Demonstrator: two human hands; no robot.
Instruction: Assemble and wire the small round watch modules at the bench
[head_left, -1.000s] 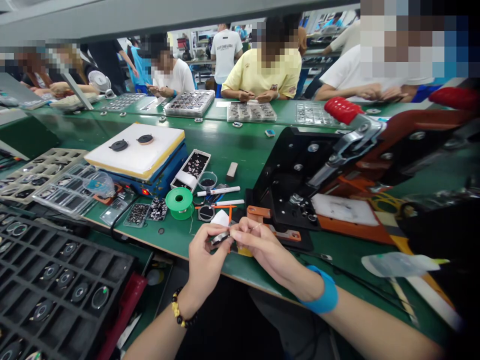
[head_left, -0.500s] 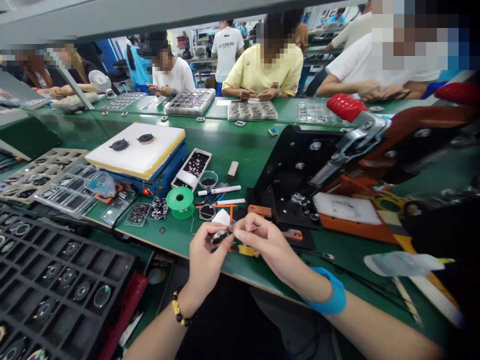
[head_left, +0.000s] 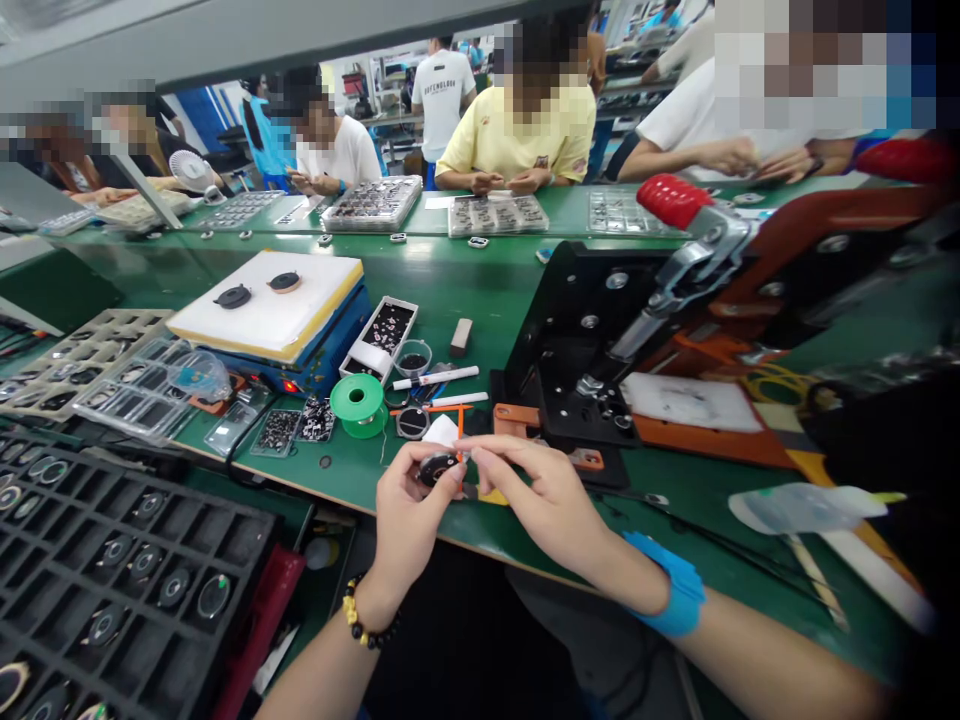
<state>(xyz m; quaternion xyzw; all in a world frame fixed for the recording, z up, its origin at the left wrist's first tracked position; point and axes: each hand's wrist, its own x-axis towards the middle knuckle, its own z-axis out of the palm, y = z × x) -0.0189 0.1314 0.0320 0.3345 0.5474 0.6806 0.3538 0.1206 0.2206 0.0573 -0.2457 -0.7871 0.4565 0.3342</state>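
I read the flat green tabletop (head_left: pixel 480 290) as smooth and glossy, the round green plastic spool (head_left: pixel 368 403) as shiny. Right of the spool, the round black disc (head_left: pixel 433 468) in my left fingers (head_left: pixel 442 492) looks matt; farther right, a silver lever linkage (head_left: pixel 712 240) looks polished metal, its ribbed red grip (head_left: pixel 673 203) glossy plastic. Left of the spool, the black compartment tray (head_left: pixel 180 655) is matt.

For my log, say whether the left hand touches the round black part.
Touching: the head view shows the left hand pinching the round black part by its rim.
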